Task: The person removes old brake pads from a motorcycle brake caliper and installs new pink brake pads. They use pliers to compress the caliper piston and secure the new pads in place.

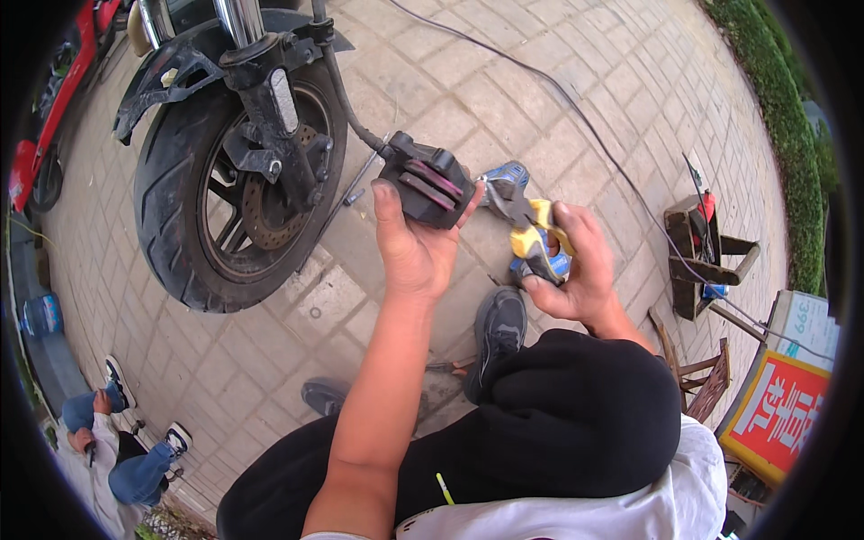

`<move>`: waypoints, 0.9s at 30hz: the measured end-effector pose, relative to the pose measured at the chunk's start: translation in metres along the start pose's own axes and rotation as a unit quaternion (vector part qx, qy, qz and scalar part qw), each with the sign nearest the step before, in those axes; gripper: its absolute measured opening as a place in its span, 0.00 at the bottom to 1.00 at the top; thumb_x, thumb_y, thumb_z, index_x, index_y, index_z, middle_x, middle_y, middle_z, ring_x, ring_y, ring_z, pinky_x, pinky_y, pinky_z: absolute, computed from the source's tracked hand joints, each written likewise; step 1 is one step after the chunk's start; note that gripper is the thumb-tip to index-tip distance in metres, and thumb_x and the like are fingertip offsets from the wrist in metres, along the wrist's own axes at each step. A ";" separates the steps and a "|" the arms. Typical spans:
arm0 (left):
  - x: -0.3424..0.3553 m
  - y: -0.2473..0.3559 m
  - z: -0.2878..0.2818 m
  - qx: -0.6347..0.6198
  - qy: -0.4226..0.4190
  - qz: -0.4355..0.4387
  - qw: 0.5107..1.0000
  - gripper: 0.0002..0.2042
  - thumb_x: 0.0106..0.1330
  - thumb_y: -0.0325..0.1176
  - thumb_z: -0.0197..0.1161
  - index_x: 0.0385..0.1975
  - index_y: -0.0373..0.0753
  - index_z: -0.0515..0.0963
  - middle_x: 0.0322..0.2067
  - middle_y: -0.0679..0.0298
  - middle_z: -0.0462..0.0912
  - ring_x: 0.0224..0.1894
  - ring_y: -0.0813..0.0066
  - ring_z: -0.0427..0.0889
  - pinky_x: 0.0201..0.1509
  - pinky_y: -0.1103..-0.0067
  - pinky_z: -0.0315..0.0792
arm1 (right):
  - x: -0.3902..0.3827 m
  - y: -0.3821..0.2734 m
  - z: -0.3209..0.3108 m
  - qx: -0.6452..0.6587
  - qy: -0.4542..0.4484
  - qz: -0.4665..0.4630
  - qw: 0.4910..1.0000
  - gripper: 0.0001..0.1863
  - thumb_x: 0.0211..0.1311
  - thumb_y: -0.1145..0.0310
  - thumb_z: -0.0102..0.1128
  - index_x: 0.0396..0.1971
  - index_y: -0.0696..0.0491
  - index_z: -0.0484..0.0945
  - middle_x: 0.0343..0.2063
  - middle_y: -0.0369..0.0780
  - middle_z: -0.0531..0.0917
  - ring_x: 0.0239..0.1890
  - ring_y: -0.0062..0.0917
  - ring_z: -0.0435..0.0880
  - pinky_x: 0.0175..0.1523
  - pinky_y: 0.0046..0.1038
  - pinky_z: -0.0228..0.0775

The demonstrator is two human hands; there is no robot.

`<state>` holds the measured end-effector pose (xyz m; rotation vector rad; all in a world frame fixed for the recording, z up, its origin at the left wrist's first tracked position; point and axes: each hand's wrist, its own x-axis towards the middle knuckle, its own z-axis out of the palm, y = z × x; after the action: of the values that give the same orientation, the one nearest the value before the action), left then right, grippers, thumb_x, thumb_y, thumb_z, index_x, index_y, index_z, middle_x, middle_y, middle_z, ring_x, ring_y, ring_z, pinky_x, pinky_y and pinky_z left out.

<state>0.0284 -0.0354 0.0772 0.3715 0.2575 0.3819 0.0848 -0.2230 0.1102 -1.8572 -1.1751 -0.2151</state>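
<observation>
A black brake caliper point(423, 184) with two reddish pads showing in its slot rests in my left hand point(417, 256), thumb along its side and fingers behind it. A black hose point(346, 99) runs from it up along the fork. My right hand point(587, 270) grips pliers point(533, 236) by their yellow-and-black handles; the jaws point toward the caliper, apart from it. Beyond the pliers lies a blue cordless power tool point(511, 174), partly hidden. Left of my hands stands a front wheel point(171, 207) with a brake disc point(270, 214) on its hub.
A dark cable point(576, 103) crosses the brick paving. At right are a wooden tool box point(688, 265), a small wooden stool point(706, 382) and a red-and-yellow sign point(778, 414). Another person point(126, 450) sits at lower left. A red vehicle point(58, 108) stands at upper left.
</observation>
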 end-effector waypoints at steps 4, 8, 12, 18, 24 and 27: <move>0.002 0.003 0.009 -0.009 0.055 -0.022 0.998 0.31 0.67 0.64 0.48 0.54 0.42 0.69 0.49 0.62 0.77 0.51 0.64 0.77 0.58 0.57 0.69 | 0.008 0.005 -0.007 -0.041 0.003 -0.101 0.994 0.38 0.48 0.63 0.70 0.58 0.65 0.67 0.40 0.54 0.77 0.36 0.38 0.80 0.36 0.30 0.74; 0.008 0.006 0.006 0.029 0.062 0.008 0.998 0.27 0.71 0.59 0.44 0.56 0.42 0.69 0.51 0.61 0.75 0.53 0.65 0.74 0.60 0.56 0.66 | 0.019 -0.002 -0.013 -0.067 -0.083 -0.012 0.994 0.40 0.47 0.62 0.71 0.58 0.67 0.67 0.41 0.54 0.77 0.33 0.32 0.79 0.32 0.27 0.72; 0.004 -0.001 -0.008 0.054 0.081 0.024 0.995 0.25 0.73 0.55 0.43 0.58 0.42 0.68 0.54 0.60 0.73 0.55 0.64 0.74 0.60 0.56 0.65 | 0.007 -0.002 -0.003 0.046 0.033 -0.034 0.998 0.41 0.51 0.58 0.69 0.60 0.68 0.64 0.41 0.53 0.77 0.29 0.26 0.74 0.28 0.23 0.67; 0.009 -0.008 -0.019 0.095 0.066 0.054 0.992 0.25 0.74 0.52 0.41 0.57 0.38 0.67 0.50 0.59 0.75 0.55 0.63 0.74 0.59 0.64 0.67 | 0.010 -0.009 0.009 0.074 -0.137 0.180 0.971 0.37 0.51 0.65 0.66 0.61 0.65 0.66 0.37 0.45 0.77 0.25 0.23 0.70 0.30 0.25 0.64; 0.012 -0.015 -0.041 0.107 0.107 0.091 0.984 0.23 0.74 0.48 0.40 0.54 0.34 0.69 0.45 0.59 0.77 0.47 0.66 0.76 0.55 0.69 0.69 | 0.010 -0.010 0.014 0.091 -0.207 0.246 0.943 0.35 0.51 0.68 0.66 0.61 0.62 0.67 0.37 0.45 0.77 0.29 0.26 0.73 0.36 0.26 0.68; 0.014 -0.018 -0.051 0.123 0.113 0.096 0.981 0.22 0.74 0.47 0.40 0.51 0.34 0.70 0.42 0.59 0.78 0.43 0.68 0.77 0.51 0.71 0.70 | -0.003 -0.001 0.016 0.142 -0.150 0.244 0.947 0.36 0.53 0.64 0.67 0.60 0.65 0.66 0.47 0.50 0.78 0.46 0.35 0.80 0.52 0.30 0.70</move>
<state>0.0307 -0.0300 0.0213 0.5988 0.4964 0.5860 0.0772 -0.2123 0.1000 -1.8929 -0.8442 0.5054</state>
